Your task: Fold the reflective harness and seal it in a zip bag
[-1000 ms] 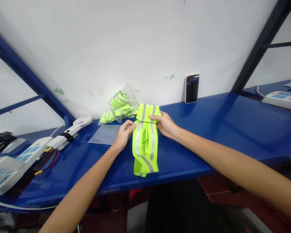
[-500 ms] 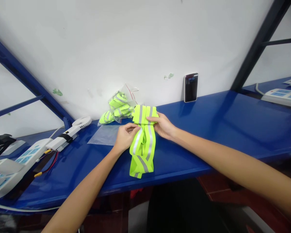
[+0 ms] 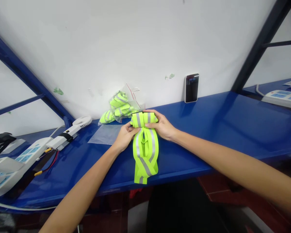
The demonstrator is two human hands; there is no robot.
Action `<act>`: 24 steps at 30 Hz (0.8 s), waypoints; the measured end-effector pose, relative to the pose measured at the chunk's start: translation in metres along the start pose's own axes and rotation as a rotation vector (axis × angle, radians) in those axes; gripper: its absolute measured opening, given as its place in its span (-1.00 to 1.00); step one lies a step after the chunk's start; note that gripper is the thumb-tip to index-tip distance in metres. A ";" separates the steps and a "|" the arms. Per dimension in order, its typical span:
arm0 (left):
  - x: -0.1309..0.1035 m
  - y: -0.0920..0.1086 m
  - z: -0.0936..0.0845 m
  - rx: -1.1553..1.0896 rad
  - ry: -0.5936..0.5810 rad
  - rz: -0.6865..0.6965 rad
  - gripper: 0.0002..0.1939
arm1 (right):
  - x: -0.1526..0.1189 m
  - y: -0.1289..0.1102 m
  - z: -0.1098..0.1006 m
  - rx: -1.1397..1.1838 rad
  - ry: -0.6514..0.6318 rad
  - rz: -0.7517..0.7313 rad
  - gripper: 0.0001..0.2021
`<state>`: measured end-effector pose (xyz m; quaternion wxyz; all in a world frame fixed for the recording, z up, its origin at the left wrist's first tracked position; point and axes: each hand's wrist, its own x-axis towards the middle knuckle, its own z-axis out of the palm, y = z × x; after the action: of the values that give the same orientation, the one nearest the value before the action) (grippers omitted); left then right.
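A neon yellow strap with silver reflective stripes (image 3: 152, 145) is bunched into a roll at its top, with loops hanging down toward the blue table's front edge. My left hand (image 3: 126, 136) pinches the left side of the roll between thumb and fingers. On the right side, my right hand (image 3: 161, 125) grips it, thumb in front and fingers behind the top. Behind the roll lie clear bags with more yellow strap (image 3: 120, 103), against the wall. A flat clear plastic bag (image 3: 103, 135) rests on the table just left of my left hand.
A phone-like device (image 3: 191, 88) leans on the wall. On the left of the blue table (image 3: 203, 129) are a small white fan (image 3: 82, 121), wires and a white power strip (image 3: 30, 155). Another power strip (image 3: 283, 98) sits at far right.
The top of the strap is now folded into a thicker, shorter roll. My right fingers have moved up behind it, and the hanging loops have shifted slightly right and down.
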<state>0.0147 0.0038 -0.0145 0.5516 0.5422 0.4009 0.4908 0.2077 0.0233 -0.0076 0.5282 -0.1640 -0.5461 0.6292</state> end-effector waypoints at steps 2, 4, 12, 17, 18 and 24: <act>0.000 0.000 0.001 0.017 0.005 0.016 -0.47 | 0.001 0.003 -0.003 -0.029 0.013 -0.022 -0.46; -0.001 0.001 0.004 -0.003 -0.011 0.011 -0.48 | 0.001 0.003 -0.005 -0.073 0.026 -0.047 -0.48; -0.007 0.008 0.009 -0.152 -0.099 -0.150 -0.42 | 0.000 -0.003 -0.004 -0.530 -0.034 -0.267 -0.64; -0.008 0.011 0.011 -0.188 -0.139 -0.212 -0.48 | -0.003 0.000 -0.001 -0.649 -0.079 -0.422 -0.63; -0.009 0.012 0.012 -0.193 -0.140 -0.212 -0.48 | -0.004 0.000 0.000 -0.668 -0.083 -0.453 -0.61; -0.010 0.010 0.014 -0.216 -0.024 -0.251 -0.55 | -0.007 -0.001 0.003 -0.784 -0.149 -0.611 -0.55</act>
<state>0.0250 -0.0093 -0.0037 0.6685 0.4314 0.4037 0.4517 0.2084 0.0156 -0.0084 0.5465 -0.1373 -0.8007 0.2032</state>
